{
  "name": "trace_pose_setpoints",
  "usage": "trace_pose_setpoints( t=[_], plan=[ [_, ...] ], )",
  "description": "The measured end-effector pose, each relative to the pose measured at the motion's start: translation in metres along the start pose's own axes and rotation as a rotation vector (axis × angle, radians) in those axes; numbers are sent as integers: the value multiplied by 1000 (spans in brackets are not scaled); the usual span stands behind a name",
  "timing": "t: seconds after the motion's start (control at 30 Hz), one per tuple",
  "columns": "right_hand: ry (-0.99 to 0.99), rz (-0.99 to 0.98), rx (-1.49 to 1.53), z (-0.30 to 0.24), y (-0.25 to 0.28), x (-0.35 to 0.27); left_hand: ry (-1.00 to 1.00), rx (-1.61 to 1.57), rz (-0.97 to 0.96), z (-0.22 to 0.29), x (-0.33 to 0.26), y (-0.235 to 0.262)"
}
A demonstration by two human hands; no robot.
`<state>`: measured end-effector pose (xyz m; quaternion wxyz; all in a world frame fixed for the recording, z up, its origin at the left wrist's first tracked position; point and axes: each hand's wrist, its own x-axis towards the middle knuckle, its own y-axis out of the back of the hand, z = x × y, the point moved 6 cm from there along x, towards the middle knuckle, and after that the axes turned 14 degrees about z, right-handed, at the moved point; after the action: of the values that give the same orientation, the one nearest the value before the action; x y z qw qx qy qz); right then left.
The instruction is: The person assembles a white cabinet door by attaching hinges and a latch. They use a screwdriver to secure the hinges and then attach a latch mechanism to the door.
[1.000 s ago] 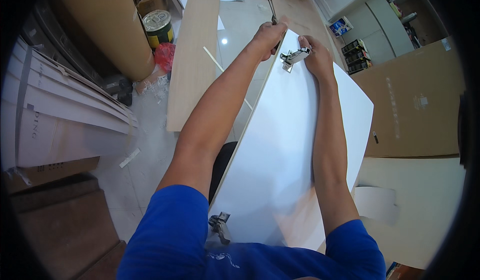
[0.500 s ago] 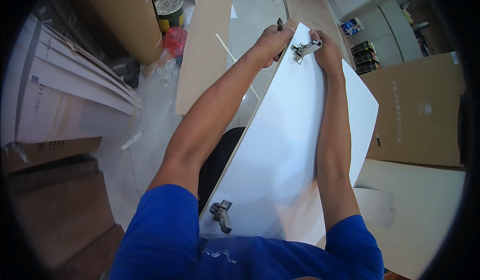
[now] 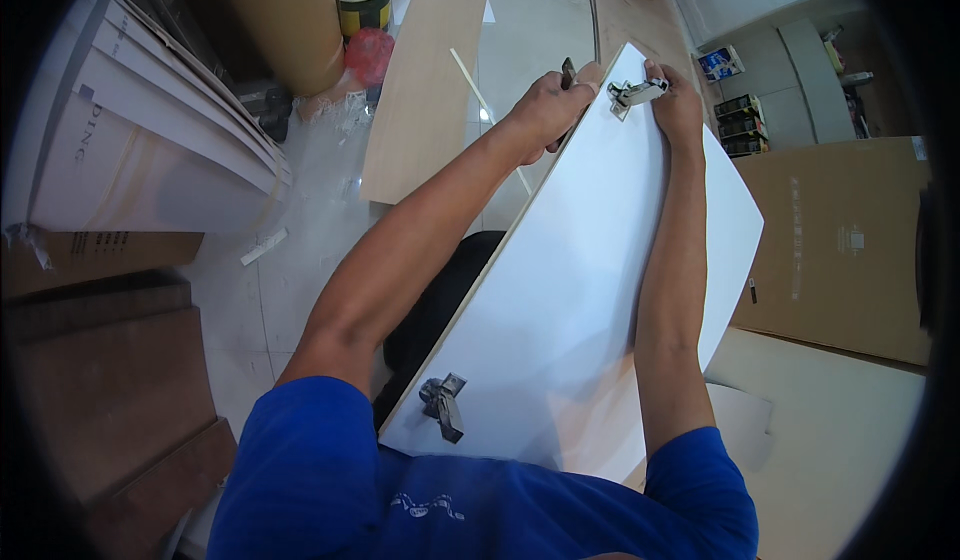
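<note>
A long white cabinet door panel [image 3: 560, 290] leans from my body toward the far side, with pale wood-coloured edging on its left. Two metal cabinet hinges are fixed to it: a far hinge [image 3: 637, 93] near the top end and a near hinge [image 3: 443, 407] close to my shirt. My left hand [image 3: 552, 112] is closed round a dark, narrow tool [image 3: 568, 73] held against the panel's left edge; its kind is partly hidden by my fingers. My right hand [image 3: 680, 106] grips the panel's right edge beside the far hinge, with that forearm lying along the white face.
A plywood board [image 3: 425, 90] and thin strip [image 3: 485, 110] lie left of the panel. Beyond are a green tin [image 3: 364, 2], a red bag [image 3: 370, 57] and a cardboard roll [image 3: 280, 25]. Stacked white panels [image 3: 160, 150] stand left; a large carton [image 3: 840, 250] is at right.
The panel's far end and both hands appear slightly farther right and lower, as the whole view has shifted. A dark object has come into view at the top edge. Both grips stay the same.
</note>
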<state>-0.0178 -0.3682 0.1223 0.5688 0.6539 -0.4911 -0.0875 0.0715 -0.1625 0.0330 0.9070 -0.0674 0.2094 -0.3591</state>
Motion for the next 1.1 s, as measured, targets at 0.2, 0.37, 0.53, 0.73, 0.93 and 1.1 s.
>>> trace_pose_setpoints(
  t=[0.2, 0.37, 0.53, 0.73, 0.93, 1.1],
  plan=[
    [29, 23, 8, 3, -2, 3, -10, -33, 1, -10, -19, 10],
    [43, 22, -4, 13, -8, 9, -8, -74, -6, -17, -40, 17],
    [87, 23, 103, 20, -7, 13, 23, -4, 31, -20, -68, 31],
    [138, 51, 86, 27, -7, 18, 52, -9, 59, -29, -101, 44],
    [78, 38, 169, 35, -11, 24, 19, 17, 46, -40, -139, 64],
    [67, 51, 73, 48, -16, 31, 33, 57, 81, -49, -168, 78]
  ],
)
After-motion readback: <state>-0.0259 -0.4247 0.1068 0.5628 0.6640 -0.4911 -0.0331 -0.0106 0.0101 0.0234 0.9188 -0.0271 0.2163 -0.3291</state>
